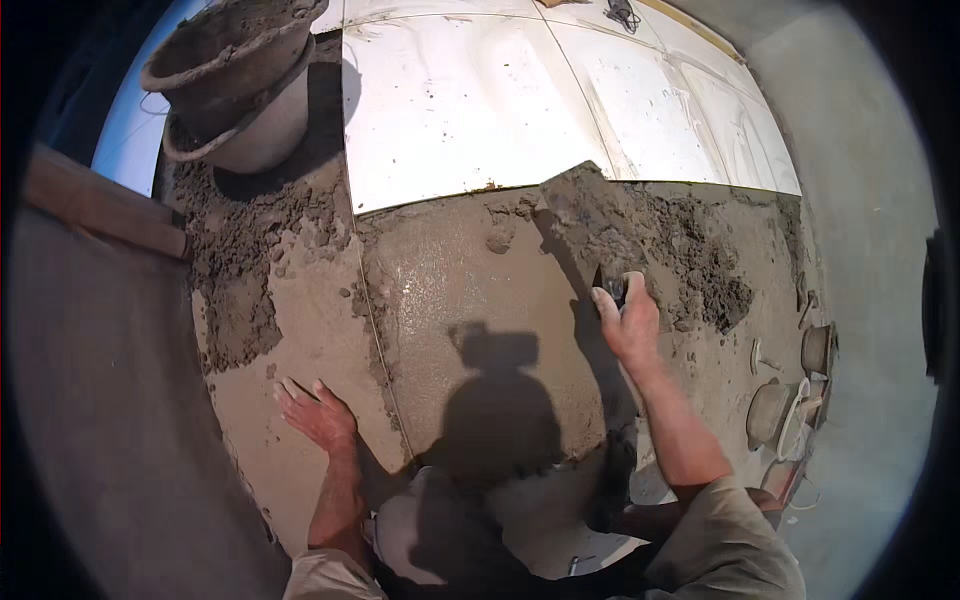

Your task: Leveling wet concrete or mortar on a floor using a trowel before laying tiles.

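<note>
My right hand is closed around the dark handle of a trowel, whose blade is hidden under grey mortar. It is above the bed, near the edge of the white tiles. In front of me lies a smooth, wet patch of mortar with a glossy surface, crossed by my shadow. My left hand is empty, its fingers apart, low over or on the dry grey floor left of that patch. A thin string runs between the left hand and the wet patch.
Two stacked mortar-crusted buckets stand at the far left beside loose mortar. A wooden beam juts in at left. More crumbly mortar lies right of the trowel. Small containers sit along the right wall.
</note>
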{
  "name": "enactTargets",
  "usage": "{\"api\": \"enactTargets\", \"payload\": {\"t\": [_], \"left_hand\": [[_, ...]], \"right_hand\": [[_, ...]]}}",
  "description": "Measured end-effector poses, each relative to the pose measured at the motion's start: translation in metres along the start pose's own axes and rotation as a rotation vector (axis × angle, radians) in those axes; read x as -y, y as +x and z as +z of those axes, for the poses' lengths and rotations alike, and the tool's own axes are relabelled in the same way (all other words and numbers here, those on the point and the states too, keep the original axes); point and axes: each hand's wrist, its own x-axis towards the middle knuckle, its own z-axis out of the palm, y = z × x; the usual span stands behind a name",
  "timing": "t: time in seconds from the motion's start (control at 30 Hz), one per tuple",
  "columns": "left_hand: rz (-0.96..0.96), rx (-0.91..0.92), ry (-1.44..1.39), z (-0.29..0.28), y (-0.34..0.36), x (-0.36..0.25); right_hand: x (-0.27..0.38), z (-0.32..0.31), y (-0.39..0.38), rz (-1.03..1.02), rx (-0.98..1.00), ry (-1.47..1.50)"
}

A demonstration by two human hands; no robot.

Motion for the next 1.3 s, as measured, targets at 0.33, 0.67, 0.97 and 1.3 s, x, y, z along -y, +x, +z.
{"api": "enactTargets", "payload": {"t": [0.33, 0.67, 0.97, 1.3], "left_hand": [[0.009, 0.017, 0.048, 0.000, 0.005, -0.003], [-0.004, 0.052, 0.060, 0.003, 0.006, -0.001], [0.016, 0.017, 0.066, 0.003, 0.007, 0.003], [0.027, 0.035, 0.060, 0.004, 0.004, -0.004]], "right_hand": [[0.036, 0.034, -0.007, 0.176, -0.042, -0.078], [0.039, 0.078, -0.042, 0.370, 0.104, 0.182], [0.124, 0.130, -0.025, 0.331, 0.368, 0.148], [0.086, 0.084, -0.017, 0.274, 0.341, -0.092]]}}
